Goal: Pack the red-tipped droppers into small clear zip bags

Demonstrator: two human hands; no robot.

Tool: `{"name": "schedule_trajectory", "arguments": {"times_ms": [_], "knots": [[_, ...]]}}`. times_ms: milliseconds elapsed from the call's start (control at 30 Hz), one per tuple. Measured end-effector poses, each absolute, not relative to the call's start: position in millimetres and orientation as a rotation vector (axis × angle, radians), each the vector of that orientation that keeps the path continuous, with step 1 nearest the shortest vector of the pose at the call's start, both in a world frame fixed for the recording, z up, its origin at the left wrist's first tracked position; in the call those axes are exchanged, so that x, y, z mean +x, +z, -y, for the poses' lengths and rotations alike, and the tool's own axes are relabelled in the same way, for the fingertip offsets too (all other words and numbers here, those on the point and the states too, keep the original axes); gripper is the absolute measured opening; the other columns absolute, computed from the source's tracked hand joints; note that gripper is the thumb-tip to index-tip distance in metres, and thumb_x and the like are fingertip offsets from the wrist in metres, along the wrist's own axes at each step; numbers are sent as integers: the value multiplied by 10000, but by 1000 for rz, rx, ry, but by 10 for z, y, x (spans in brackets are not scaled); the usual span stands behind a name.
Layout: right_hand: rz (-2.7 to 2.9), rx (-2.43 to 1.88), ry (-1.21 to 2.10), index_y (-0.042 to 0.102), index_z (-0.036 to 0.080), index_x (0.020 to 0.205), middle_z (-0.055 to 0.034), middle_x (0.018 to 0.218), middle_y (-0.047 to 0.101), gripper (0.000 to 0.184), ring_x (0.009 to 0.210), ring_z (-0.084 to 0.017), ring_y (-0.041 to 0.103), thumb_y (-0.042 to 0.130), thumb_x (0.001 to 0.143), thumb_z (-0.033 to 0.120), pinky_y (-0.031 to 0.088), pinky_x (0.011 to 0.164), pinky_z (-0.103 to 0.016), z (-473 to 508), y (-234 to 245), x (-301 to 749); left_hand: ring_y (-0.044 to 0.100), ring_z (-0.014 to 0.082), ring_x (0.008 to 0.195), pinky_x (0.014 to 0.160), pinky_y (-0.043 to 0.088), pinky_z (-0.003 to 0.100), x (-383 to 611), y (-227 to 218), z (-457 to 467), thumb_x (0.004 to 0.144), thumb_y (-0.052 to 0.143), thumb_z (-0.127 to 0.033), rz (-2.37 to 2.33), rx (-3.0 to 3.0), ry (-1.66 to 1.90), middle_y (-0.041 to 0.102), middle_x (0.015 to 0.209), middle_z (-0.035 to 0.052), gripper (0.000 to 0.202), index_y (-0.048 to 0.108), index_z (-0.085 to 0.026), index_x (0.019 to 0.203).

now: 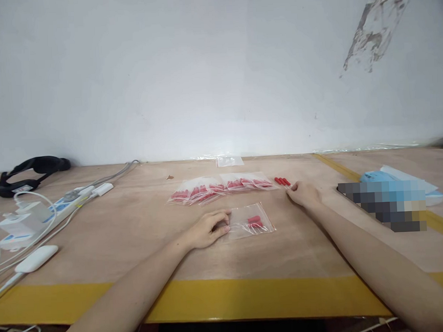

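My left hand (208, 229) pinches the left edge of a clear zip bag (240, 224), which lies flat on the table. Inside that bag are a few short red sticks (255, 222). To the right, my right hand (305, 194) rests low on the table, its fingers together at the near end of several loose red sticks (282, 181) lying side by side. The fingertips partly cover that end. Beyond the left hand, a row of filled zip bags (200, 190) overlaps, each with red sticks inside.
At the left are a white power strip (63, 207) with plugs and cables, a white adapter (36, 258) and a black headset strap (31, 172). A blurred dark object (377, 203) and a blue packet (379, 177) lie right. A small clear bag (229, 161) sits near the wall.
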State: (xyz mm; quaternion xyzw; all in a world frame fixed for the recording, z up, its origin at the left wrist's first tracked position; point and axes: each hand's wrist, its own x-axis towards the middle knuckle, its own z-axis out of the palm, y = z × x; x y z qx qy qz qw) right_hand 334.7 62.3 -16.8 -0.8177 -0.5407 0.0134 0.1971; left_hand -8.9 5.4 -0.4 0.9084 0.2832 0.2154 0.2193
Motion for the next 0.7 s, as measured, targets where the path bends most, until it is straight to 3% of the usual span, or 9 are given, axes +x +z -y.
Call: {"name": "schedule_trajectory", "arguments": {"times_ms": [167, 333, 567, 700], "knots": [[1585, -2296, 132, 641, 204, 768, -94, 849, 655, 231, 786, -240, 597, 553, 619, 357, 416, 625, -308, -510, -53, 3355, 480, 203, 1106, 792, 432, 277, -94, -4, -56, 859, 442, -290, -793, 2540, 579, 501, 1221, 75, 132, 523, -194, 901], [1625, -2185, 9, 614, 188, 756, -94, 863, 651, 268, 807, -225, 595, 499, 699, 423, 410, 635, -289, -543, -109, 3219, 451, 191, 1139, 937, 365, 320, -103, -42, -81, 865, 441, -306, -815, 2585, 567, 460, 1269, 64, 255, 529, -223, 1090], [1607, -2202, -50, 599, 143, 743, -174, 868, 626, 274, 818, -265, 588, 425, 772, 352, 404, 654, -335, -597, -157, 3190, 402, 192, 1193, 996, 317, 335, -118, -69, -102, 878, 422, -322, -819, 2575, 509, 413, 1319, 42, 316, 526, -261, 1171], [1495, -1775, 184, 545, 153, 788, -98, 742, 620, 268, 695, -191, 575, 469, 754, 408, 413, 609, -291, -498, -96, 3185, 391, 192, 1203, 998, 317, 336, -122, -74, -106, 882, 417, -333, -824, 2571, 491, 402, 1329, 41, 319, 532, -260, 1170]]}}
